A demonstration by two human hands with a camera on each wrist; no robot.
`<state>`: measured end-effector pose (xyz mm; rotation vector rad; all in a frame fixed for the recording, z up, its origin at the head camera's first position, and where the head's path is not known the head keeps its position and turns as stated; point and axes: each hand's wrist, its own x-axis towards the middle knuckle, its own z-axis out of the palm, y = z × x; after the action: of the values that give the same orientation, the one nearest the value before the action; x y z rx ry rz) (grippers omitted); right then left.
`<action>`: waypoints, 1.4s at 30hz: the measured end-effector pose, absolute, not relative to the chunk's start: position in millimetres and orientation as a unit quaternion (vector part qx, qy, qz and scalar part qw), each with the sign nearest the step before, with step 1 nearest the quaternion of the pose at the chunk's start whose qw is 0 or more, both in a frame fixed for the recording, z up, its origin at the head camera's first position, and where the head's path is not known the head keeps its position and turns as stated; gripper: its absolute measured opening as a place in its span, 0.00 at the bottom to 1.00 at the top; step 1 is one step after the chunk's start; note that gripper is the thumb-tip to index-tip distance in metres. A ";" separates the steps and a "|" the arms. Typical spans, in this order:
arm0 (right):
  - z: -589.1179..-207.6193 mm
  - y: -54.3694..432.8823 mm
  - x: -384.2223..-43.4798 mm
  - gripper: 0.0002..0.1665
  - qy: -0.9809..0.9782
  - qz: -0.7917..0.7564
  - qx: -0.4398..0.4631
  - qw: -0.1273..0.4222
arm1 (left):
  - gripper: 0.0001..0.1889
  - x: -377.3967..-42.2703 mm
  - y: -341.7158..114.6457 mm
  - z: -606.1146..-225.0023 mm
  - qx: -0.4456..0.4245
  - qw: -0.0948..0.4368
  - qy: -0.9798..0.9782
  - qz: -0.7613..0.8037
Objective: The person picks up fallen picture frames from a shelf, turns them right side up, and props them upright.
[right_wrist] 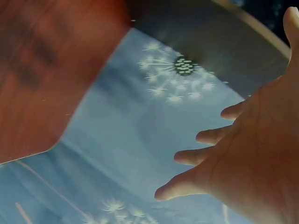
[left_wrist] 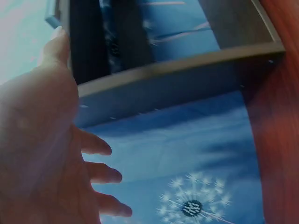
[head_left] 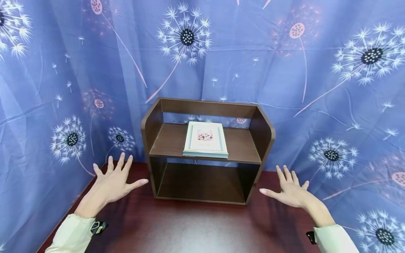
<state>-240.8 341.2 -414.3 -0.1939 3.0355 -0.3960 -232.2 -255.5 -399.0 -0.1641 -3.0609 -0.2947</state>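
Observation:
A dark brown two-tier shelf (head_left: 171, 140) stands on the table against the curtain. On its upper board lies a white book (head_left: 205, 138) with a pale blue-green border and a floral picture, its near edge at the board's front. My left hand (head_left: 110, 186) is spread to the left of the shelf, apart from it and holding nothing. To the right of the shelf, my right hand (head_left: 291, 191) is likewise spread and holds nothing. Both wrist views show extended fingers beside the shelf's side panels, the left hand (left_wrist: 42, 140) and the right hand (right_wrist: 252, 154).
The reddish-brown table (head_left: 196, 225) runs under the shelf and both arms. A blue curtain (head_left: 240, 70) with dandelion prints hangs behind and along both sides. Dark straps with small devices sit at both wrists, by the light sleeves (head_left: 71, 232).

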 end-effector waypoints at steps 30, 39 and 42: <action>-312.0 241.8 -195.6 0.39 0.948 -0.150 -0.260 -0.109 | 0.09 -198.0 -172.6 -316.9 -0.232 0.201 -0.931 -0.199; -315.1 211.9 -224.4 0.40 0.941 -0.191 -0.256 -0.111 | 0.27 -256.7 -143.4 -293.5 -0.226 0.081 -0.948 -0.209; -316.9 203.2 -235.1 0.41 0.940 -0.200 -0.250 -0.116 | 0.31 -275.9 -136.8 -289.5 -0.222 0.056 -0.952 -0.205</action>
<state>-235.1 203.2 -316.9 -0.8484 3.1939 -0.6797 -275.9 -136.8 -289.5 -0.6746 -2.8869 -0.6220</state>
